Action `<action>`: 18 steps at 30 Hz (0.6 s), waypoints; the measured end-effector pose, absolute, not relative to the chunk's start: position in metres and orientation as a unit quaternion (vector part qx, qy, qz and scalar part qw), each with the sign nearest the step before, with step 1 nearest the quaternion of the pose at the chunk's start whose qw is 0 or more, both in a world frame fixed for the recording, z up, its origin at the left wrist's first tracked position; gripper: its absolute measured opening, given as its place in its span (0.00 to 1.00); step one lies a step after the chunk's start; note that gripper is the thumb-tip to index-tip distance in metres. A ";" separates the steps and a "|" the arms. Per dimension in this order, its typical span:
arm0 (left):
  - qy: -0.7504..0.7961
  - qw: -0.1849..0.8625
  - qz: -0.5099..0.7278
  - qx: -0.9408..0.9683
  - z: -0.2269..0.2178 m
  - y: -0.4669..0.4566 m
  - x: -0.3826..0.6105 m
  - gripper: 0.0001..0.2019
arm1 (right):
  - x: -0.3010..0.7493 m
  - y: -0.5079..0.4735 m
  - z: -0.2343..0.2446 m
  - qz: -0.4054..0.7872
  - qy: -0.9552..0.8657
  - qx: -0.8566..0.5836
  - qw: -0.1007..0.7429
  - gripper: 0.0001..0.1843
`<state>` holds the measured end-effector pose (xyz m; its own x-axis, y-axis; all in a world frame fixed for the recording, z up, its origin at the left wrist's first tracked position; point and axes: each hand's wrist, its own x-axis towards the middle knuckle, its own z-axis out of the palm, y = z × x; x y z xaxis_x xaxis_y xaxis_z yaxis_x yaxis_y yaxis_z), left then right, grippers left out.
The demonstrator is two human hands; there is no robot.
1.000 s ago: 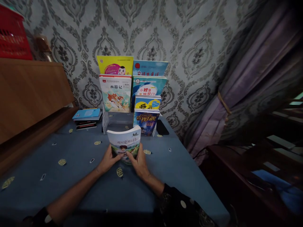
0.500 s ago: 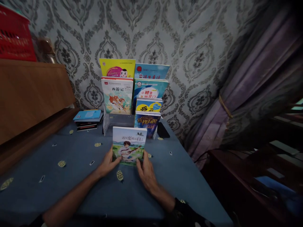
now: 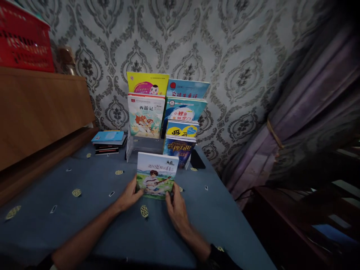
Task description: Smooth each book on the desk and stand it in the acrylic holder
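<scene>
Between my two hands is a book (image 3: 156,176) with a guitar player on its cover, tilted up to face me. My left hand (image 3: 131,195) grips its left edge, thumb on the front. On the opposite edge, my right hand (image 3: 177,208) is closed the same way. Fingers behind the cover are hidden. Just beyond stands a tiered book rack (image 3: 129,149). Its left side bears a yellow book (image 3: 147,83) behind a white book (image 3: 146,116). On its right side are two blue picture books, a yellow-and-blue book (image 3: 182,129) and a dark blue book (image 3: 179,150) in front.
A stack of books (image 3: 109,139) lies left of the rack. Right of it is a flat black object (image 3: 197,159). A wooden cabinet (image 3: 45,112) with a red basket (image 3: 25,45) borders the left; a curtain (image 3: 270,123) hangs at the right. Patterned cloth covers the table (image 3: 92,210).
The view has shifted slightly, so the rack, cabinet and books appear farther right. Both hands still hold the guitar-cover book in front of the rack, with little change in grip.
</scene>
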<state>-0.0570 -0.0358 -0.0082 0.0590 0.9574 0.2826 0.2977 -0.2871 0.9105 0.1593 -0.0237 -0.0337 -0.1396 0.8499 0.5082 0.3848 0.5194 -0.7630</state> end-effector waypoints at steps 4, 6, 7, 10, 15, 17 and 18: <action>0.487 0.341 0.491 0.636 -0.003 -0.037 -0.057 0.27 | 0.159 -0.020 -0.035 0.232 -0.718 -0.428 0.497 0.22; 0.490 0.343 0.491 0.634 -0.003 -0.035 -0.058 0.27 | 0.159 -0.017 -0.033 0.236 -0.721 -0.426 0.493 0.22; 0.489 0.346 0.490 0.634 -0.004 -0.033 -0.059 0.27 | 0.158 -0.015 -0.031 0.239 -0.724 -0.423 0.489 0.22; 0.489 0.356 0.492 0.626 -0.006 -0.027 -0.063 0.26 | 0.155 -0.007 -0.025 0.248 -0.730 -0.420 0.479 0.22; 0.507 0.343 0.496 0.616 -0.008 -0.015 -0.073 0.27 | 0.143 0.009 -0.020 0.243 -0.737 -0.415 0.475 0.21; 0.509 0.337 0.499 0.615 -0.008 -0.013 -0.077 0.28 | 0.138 0.015 -0.022 0.238 -0.738 -0.408 0.483 0.20; 0.510 0.334 0.500 0.615 -0.009 -0.012 -0.079 0.28 | 0.136 0.017 -0.023 0.236 -0.738 -0.405 0.486 0.20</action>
<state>-0.0790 -0.0122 -0.0087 -0.0203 0.9613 0.2748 0.2927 -0.2571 0.9210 0.1359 0.0171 -0.0231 -0.1999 0.8267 0.5260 0.3680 0.5609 -0.7416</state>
